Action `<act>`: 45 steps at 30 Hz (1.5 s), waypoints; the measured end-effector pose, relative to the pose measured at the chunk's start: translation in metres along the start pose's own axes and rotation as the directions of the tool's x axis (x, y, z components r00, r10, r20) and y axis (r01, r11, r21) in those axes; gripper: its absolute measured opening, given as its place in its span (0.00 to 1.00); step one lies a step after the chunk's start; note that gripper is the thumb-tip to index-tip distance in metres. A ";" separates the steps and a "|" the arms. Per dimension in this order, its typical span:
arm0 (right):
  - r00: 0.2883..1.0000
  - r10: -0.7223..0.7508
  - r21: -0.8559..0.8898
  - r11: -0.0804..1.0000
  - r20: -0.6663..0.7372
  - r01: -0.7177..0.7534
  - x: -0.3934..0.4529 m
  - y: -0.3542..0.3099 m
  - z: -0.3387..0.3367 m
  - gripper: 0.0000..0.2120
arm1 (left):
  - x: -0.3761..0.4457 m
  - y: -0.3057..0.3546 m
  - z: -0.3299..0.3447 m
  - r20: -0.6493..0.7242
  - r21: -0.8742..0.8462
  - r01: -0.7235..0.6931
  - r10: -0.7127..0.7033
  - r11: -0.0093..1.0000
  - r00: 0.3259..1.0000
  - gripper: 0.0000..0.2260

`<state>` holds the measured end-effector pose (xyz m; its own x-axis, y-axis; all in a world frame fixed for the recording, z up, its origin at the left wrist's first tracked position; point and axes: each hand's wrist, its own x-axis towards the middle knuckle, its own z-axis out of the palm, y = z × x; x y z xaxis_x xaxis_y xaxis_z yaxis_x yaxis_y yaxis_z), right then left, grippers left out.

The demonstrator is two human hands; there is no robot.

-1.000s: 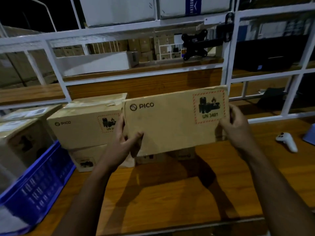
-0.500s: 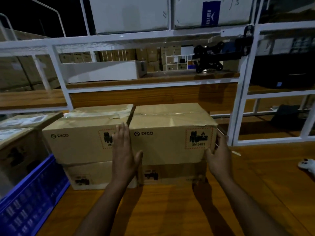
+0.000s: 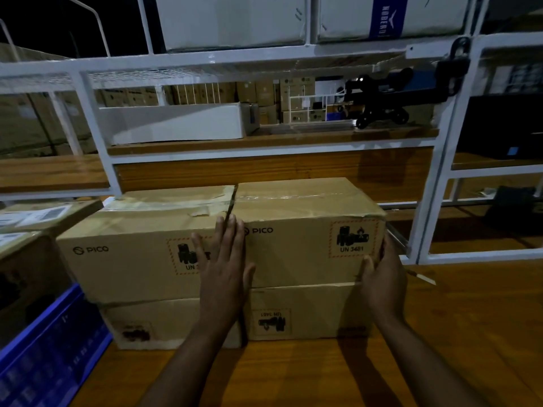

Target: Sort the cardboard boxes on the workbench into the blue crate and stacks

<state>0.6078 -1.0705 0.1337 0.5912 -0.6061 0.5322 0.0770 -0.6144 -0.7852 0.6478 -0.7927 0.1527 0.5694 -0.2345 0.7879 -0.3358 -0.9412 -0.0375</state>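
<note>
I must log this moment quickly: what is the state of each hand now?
Left hand: open, fingers straight, flat against the box fronts.
Right hand: open, against the right end of the upper right box.

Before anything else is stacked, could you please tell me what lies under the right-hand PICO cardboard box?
Another brown cardboard box, its hazard label upside down, resting on the wooden workbench. Its top face is covered.

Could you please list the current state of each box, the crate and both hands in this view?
Upper right box: taped shut, upright, stacked on the lower right box.
Lower right box: label upside down, on the workbench.
Upper left box: taped shut, stacked on the lower left box.
Blue crate: holds boxes.
Left hand: fingers straight, flat against the box fronts.
Right hand: flat against the upper right box's corner.
</note>
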 end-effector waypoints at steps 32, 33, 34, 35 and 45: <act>0.852 -0.446 -0.468 0.712 0.274 0.523 -0.012 -0.062 0.025 0.38 | 0.020 0.013 -0.012 0.184 -0.229 -0.153 0.197 0.961 0.963 0.40; 0.859 -0.414 -0.478 0.714 0.301 0.512 -0.014 -0.067 0.021 0.39 | 0.019 0.011 -0.019 0.210 -0.248 -0.144 0.198 0.958 0.957 0.40; 0.867 -0.376 -0.481 0.724 0.327 0.495 -0.014 -0.071 0.018 0.40 | 0.018 0.010 -0.026 0.245 -0.271 -0.122 0.191 0.955 0.951 0.41; 0.874 -0.332 -0.472 0.743 0.355 0.474 -0.014 -0.076 0.014 0.40 | 0.016 0.009 -0.036 0.288 -0.296 -0.080 0.169 0.952 0.943 0.41; 0.859 -0.278 -0.319 0.843 0.430 0.433 -0.099 -0.140 -0.011 0.38 | -0.044 -0.036 -0.117 0.182 -0.267 -0.026 0.077 0.963 0.980 0.38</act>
